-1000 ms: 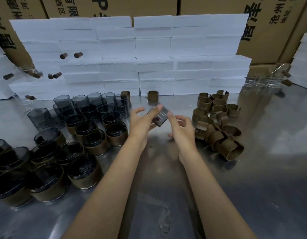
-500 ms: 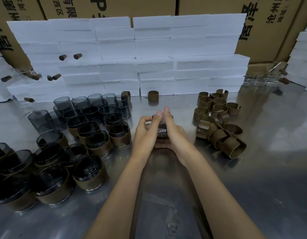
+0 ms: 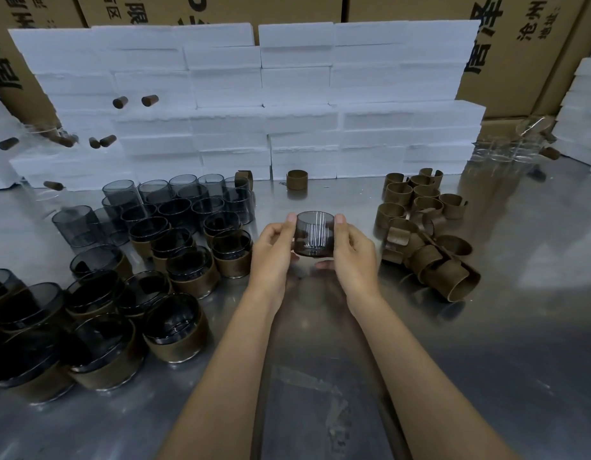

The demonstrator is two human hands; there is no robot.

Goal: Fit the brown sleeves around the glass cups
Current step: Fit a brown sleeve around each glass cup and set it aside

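1. Steel worktable fills the frame; white foam blocks stacked like a wall along 12 o'clock, cardboard cartons with printed characters behind them.
2. 9 o'clock cluster: bare smoked-glass cups at the back, sleeved cups at the front, packed close and touching. Several small brown cylinders show against the foam at 10–11 o'clock.
3. One lone sleeve stands upright at 12 o'clock, just in front of the foam.
4. Left hand grips the left side of the held cup: thumb up near the rim, fingers curled under and behind.
5. Held cup is upright at frame centre, lifted just above the table, no sleeve on it, light streaks on the glass.
6. Right hand mirrors the left: thumb on the cup's right wall near the rim, fingers curled beneath the base.
7. 2–3 o'clock: pile of loose brown sleeves; rear ones upright, front ones tipped over and overlapping.
8. 1–2 o'clock, far edge: clear glassware, too blurred to tell the shapes.
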